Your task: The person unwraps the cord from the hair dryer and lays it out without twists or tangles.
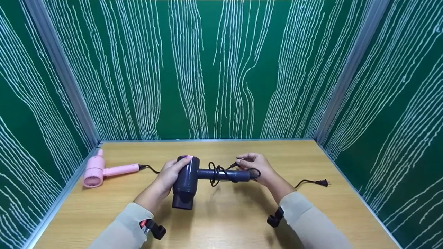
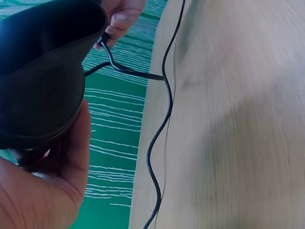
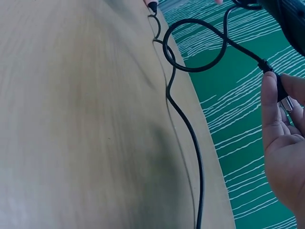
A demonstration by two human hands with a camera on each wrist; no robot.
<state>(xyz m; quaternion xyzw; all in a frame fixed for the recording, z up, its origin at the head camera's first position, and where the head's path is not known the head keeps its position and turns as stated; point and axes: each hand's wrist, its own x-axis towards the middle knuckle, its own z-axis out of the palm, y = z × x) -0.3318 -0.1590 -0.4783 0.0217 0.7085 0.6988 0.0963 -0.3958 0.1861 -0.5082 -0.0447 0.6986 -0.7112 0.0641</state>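
Note:
A dark hair dryer (image 1: 186,178) is held above the table by my left hand (image 1: 168,177), its fingers and thumb wrapped round the barrel. Its nozzle points toward me and its handle (image 1: 225,175) reaches to the right. Black cord loops (image 1: 215,173) are wound round that handle. Beyond the handle's end, my right hand (image 1: 258,167) pinches the cord's plug (image 3: 281,90) between thumb and finger. In the right wrist view the metal prongs show beside the fingers, and a loop of cord (image 3: 190,70) hangs from the plug.
A pink hair dryer (image 1: 94,169) lies at the table's left side. Its black cord (image 2: 167,114) runs along the table behind my hands, and a plug (image 1: 322,182) lies on the right. Green walls (image 1: 214,69) with white lines enclose the wooden table (image 1: 221,221).

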